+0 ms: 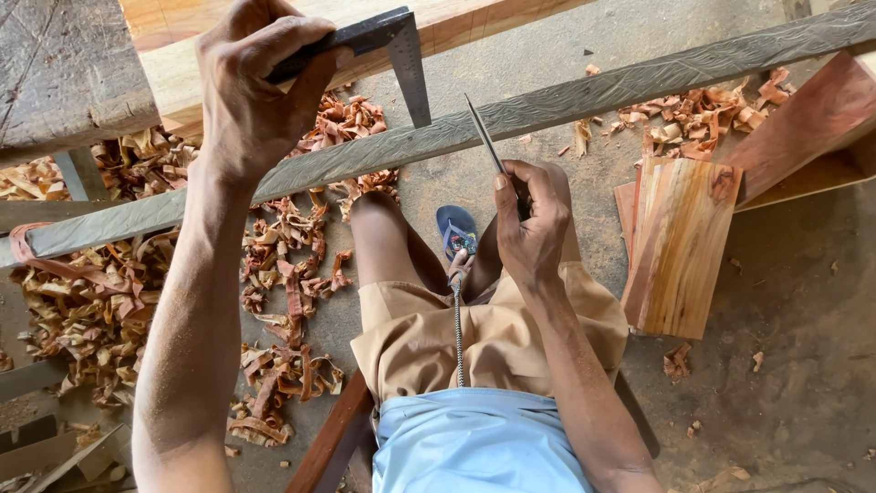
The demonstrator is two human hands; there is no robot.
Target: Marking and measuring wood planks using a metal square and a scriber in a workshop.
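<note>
Our left hand (251, 87) grips the try square (383, 50) against the grey wood strip (511, 114), right hand (532, 224) pinching the metal scriber (484, 137) beside its blade.

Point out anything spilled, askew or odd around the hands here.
Curled wood shavings lie strewn over the floor beneath the long grey batten. Otherwise nothing stands out: the left hand holds a try square, the right hand a thin marking tool.

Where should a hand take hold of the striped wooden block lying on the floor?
Grip the wooden block across its two long edges near the top end, coming from above. It lies flat, and the right side is crowded by the reddish plank; the left edge has bare floor beside it.
</note>
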